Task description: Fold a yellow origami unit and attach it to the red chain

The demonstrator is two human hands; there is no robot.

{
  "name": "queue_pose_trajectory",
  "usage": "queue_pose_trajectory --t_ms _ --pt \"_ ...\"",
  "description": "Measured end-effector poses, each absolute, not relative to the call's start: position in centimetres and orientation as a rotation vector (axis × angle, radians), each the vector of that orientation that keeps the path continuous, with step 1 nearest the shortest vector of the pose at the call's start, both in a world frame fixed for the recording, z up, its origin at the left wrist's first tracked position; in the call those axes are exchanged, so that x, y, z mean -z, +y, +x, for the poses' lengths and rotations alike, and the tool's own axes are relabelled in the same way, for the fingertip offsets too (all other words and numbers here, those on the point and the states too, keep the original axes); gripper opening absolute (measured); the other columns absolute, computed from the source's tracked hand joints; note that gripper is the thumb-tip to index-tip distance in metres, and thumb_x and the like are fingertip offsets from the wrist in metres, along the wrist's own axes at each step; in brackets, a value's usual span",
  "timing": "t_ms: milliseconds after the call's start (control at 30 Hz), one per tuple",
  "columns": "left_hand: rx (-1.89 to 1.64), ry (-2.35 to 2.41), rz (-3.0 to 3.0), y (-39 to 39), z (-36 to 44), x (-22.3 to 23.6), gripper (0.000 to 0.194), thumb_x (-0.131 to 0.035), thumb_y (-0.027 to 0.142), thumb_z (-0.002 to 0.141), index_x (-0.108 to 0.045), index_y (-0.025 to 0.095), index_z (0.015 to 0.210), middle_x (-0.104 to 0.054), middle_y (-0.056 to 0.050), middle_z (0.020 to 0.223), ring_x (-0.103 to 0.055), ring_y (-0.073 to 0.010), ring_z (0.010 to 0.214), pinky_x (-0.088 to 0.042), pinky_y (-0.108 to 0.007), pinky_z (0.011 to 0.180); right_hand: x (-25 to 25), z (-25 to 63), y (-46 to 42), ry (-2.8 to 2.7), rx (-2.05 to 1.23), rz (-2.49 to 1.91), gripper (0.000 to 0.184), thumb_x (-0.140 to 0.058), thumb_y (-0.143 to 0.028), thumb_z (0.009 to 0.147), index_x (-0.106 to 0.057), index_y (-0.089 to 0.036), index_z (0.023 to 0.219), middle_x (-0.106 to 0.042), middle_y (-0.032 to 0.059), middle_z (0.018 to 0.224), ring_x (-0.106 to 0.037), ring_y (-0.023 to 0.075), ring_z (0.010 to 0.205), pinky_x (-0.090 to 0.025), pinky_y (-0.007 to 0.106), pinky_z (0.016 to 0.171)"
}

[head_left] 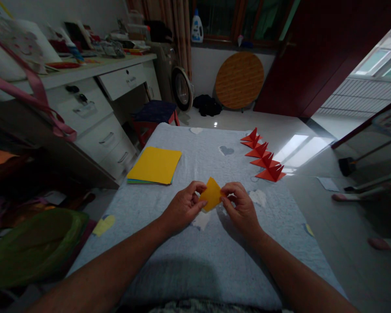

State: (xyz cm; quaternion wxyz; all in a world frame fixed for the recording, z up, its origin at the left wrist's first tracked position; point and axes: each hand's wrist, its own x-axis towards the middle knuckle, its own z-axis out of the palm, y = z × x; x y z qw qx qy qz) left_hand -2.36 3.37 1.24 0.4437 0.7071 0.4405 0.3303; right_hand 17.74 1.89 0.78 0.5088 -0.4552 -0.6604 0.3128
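The paper piece (pixel 211 196) is located over the worktop (pixel 198 169), between the left hand (pixel 186 202) and the right hand (pixel 243 206). The paper stack (pixel 154 165) lies to the left, beyond the left hand; the row of paper figures (pixel 265 157) is arranged along the far right side, beyond the right hand. The stool (pixel 154 112) stands past the far left corner — the washing machine (pixel 164 56) behind it. The board (pixel 239 80) leans against the rear wall (pixel 202 71) — between washing machine and door (pixel 313 52). The drawer unit (pixel 99 126) stands left of the worktop, behind the container (pixel 26 269).
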Motion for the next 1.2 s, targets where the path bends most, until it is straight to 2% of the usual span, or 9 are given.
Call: queue_pose_trajectory --t_ms 133,300,367,467,600,733,1200 --pt "-0.770 1.080 1.795 3.4 -2.5 -1.2 0.026 -0.059 0.022 0.086 -0.051 0.021 0.110 -0.054 0.005 0.075 -0.049 -0.0098 0.060 -0.038 -0.021 0.058 -0.7 17.8 1.9 -1.586 -0.771 -1.073 0.014 -0.055 -0.013 0.087 -0.059 -0.025 0.092 -0.054 0.0043 0.098 -0.057 0.0179 0.092 -0.053 0.028 0.070" --pt "-0.824 0.939 2.023 3.7 -2.3 -1.8 0.007 -0.057 0.018 0.087 -0.062 0.018 0.092 -0.058 -0.002 0.089 -0.056 -0.0150 0.081 -0.044 -0.026 0.073 -0.6 17.8 2.0 -1.590 -0.794 -1.042 0.013 -0.055 -0.014 0.087 -0.059 -0.025 0.093 -0.054 0.0049 0.100 -0.057 0.0181 0.093 -0.054 0.030 0.073" --pt "-0.832 0.894 2.053 3.8 -2.2 -1.9 0.012 -0.054 0.017 0.089 -0.066 0.017 0.089 -0.060 -0.004 0.091 -0.058 -0.0168 0.088 -0.046 -0.028 0.079 -0.6 17.7 2.0 -1.601 -0.800 -1.025 0.014 -0.055 -0.014 0.088 -0.059 -0.025 0.095 -0.054 0.0052 0.102 -0.057 0.0183 0.095 -0.055 0.031 0.075" --pt "-0.859 0.912 2.054 3.9 -2.3 -1.7 0.020 -0.053 0.017 0.091 -0.072 0.019 0.095 -0.064 -0.006 0.096 -0.061 -0.0175 0.090 -0.048 -0.029 0.083 -0.5 17.8 1.9 -1.593 -0.754 -1.034 0.020 -0.056 -0.015 0.087 -0.059 -0.026 0.103 -0.053 0.0059 0.107 -0.057 0.0190 0.099 -0.055 0.031 0.076" --pt "-0.917 0.973 2.092 3.9 -2.6 -1.3 0.023 -0.053 0.017 0.092 -0.074 0.020 0.103 -0.065 -0.006 0.096 -0.063 -0.0173 0.090 -0.050 -0.029 0.083 -0.2 18.1 1.9 -1.542 -0.658 -1.144 0.027 -0.059 -0.017 0.086 -0.057 -0.026 0.110 -0.054 0.0040 0.101 -0.057 0.0171 0.089 -0.053 0.031 0.073" --pt "-0.978 0.981 2.129 3.8 -2.7 -1.3 0.025 -0.052 0.020 0.094 -0.073 0.020 0.107 -0.065 -0.006 0.096 -0.064 -0.0163 0.090 -0.052 -0.028 0.082 0.1 18.2 1.9 -1.514 -0.716 -1.222 0.019 -0.059 -0.020 0.087 -0.058 -0.024 0.106 -0.059 0.0030 0.091 -0.060 0.0175 0.083 -0.053 0.034 0.077" --pt "-0.971 1.015 2.191 3.7 -2.8 -1.4 0.027 -0.051 0.018 0.093 -0.070 0.020 0.112 -0.061 -0.005 0.092 -0.060 -0.0158 0.086 -0.051 -0.027 0.079 -0.3 18.2 1.8 -1.450 -0.767 -1.234 0.012 -0.062 -0.023 0.085 -0.064 -0.023 0.097 -0.069 0.0046 0.092 -0.066 0.0190 0.083 -0.055 0.035 0.078"
